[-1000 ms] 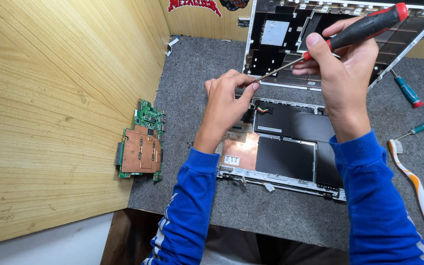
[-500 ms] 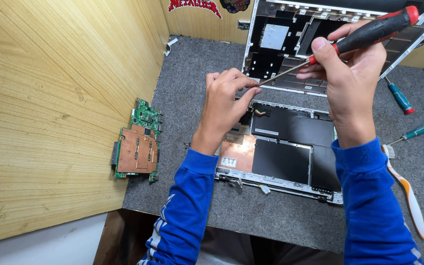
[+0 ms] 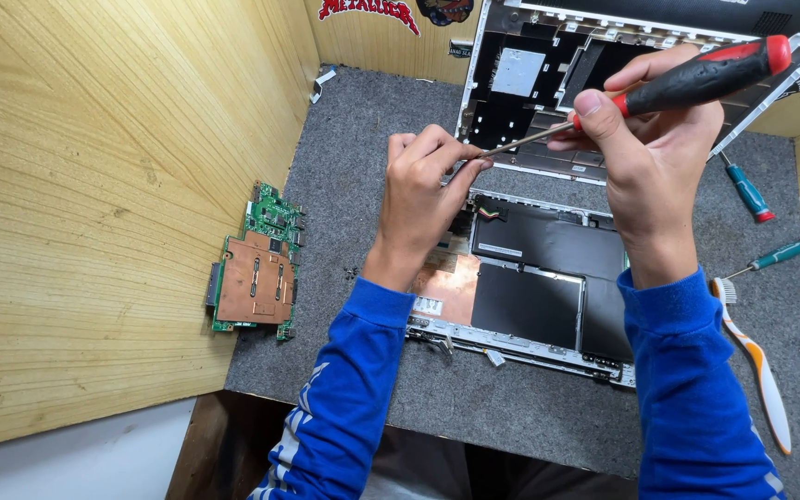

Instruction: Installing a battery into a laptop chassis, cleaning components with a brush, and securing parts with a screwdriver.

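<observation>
Grey mat (image 3: 354, 185): screwdriver (image 3: 678, 85) bridges right hand (image 3: 645, 153), left hand (image 3: 423, 199).

Right hand (image 3: 645, 157) is gripping a screwdriver (image 3: 659, 88); left hand (image 3: 423, 190) is pinching its tip, apparently, above the open laptop (image 3: 548, 278) on a mat (image 3: 363, 185).

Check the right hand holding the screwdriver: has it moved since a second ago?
Yes. The right hand with the screwdriver has risen slightly toward the upper rim of the opened laptop base.
</observation>
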